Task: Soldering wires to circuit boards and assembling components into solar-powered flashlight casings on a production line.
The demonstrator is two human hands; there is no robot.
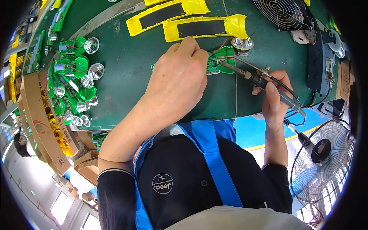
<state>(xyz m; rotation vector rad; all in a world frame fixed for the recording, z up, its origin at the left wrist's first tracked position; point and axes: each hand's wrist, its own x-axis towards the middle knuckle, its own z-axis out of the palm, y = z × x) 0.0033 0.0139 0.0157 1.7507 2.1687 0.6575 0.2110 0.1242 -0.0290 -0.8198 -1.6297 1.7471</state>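
My right hand (275, 94) is wrapped round a soldering iron (285, 99) with a thin curved metal tube fixed along it. The iron's tip reaches left onto a small green circuit board (213, 64) with red and black wires. A round green plastic piece (228, 66) lies at the board's right end, and a shiny reflector cup (242, 43) sits just beyond it. My left hand (178, 73) is closed over the board's left part, its fingers bent and pressed together. What those fingers pinch is hidden under the hand.
Yellow plastic housings (205, 28) with black pads lie at the far side of the green table (126, 76). Green boards with reflectors (74, 82) crowd the left. A round fan grille (278, 13) and a dark blue box (320, 61) stand right. A cardboard box (38, 115) and standing fan (321, 150) flank me.
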